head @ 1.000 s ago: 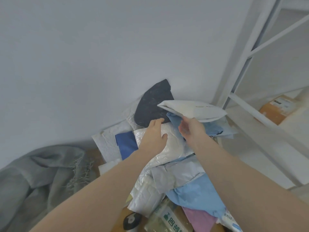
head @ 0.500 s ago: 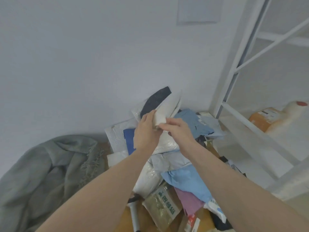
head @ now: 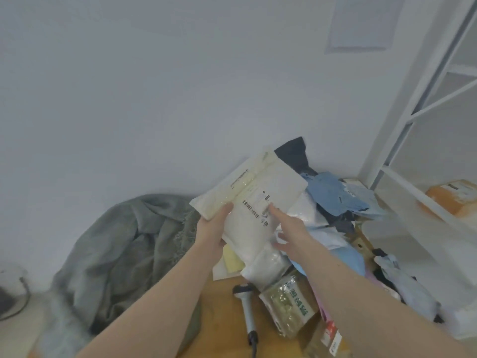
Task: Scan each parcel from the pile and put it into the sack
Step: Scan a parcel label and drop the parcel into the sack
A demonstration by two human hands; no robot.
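Observation:
My left hand grips a white padded parcel by its lower left edge and holds it tilted above the pile, label and barcode facing me. My right hand is at the parcel's lower right, its index finger straight and touching the label, thumb spread apart. The grey handheld scanner lies on the wooden table below the parcel, untouched. The grey fabric sack slumps at the left against the wall.
The pile holds blue, white and dark mailers against the wall. A clear packet with green print lies beside the scanner. A white metal shelf frame stands at the right with an orange box on it.
The white parcel came off the pile and was turned label side up toward me. My left hand took hold of its edge; my right hand let go and now touches the label.

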